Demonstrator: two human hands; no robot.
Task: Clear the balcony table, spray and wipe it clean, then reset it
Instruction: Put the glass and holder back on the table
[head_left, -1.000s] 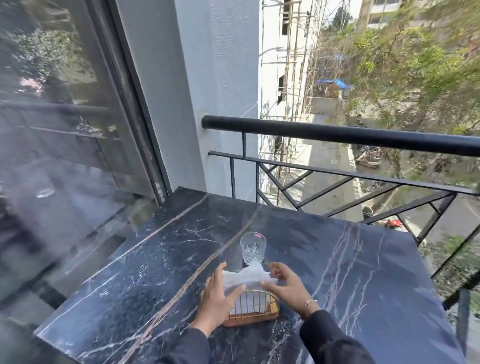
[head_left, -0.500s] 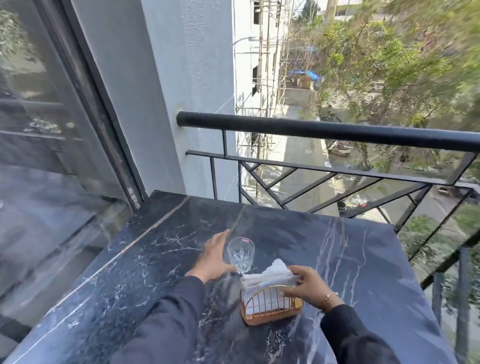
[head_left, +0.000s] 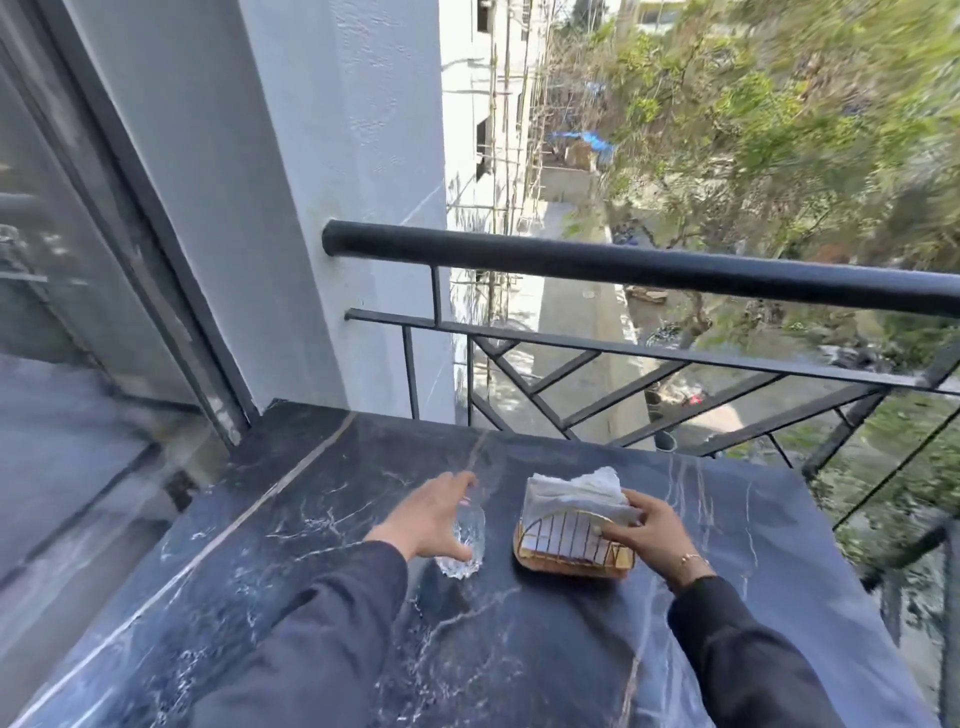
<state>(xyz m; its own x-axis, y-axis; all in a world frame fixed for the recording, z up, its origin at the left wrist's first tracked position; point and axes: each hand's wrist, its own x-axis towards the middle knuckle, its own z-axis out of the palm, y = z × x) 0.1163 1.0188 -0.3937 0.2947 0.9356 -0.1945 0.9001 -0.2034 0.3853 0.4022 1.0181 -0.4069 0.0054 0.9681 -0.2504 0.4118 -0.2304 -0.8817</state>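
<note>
Left hand (head_left: 431, 514) has its fingers curled round the small clear cut-glass cup (head_left: 464, 538), right hand (head_left: 641, 530) grips the gold wire napkin holder w/ white napkins (head_left: 571, 535), both mid dark marble table (head_left: 519, 649), prob. to clear it for wiping.

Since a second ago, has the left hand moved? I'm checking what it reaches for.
Yes. The left hand left the napkin holder and went leftward to the glass, which it now grips.
</note>
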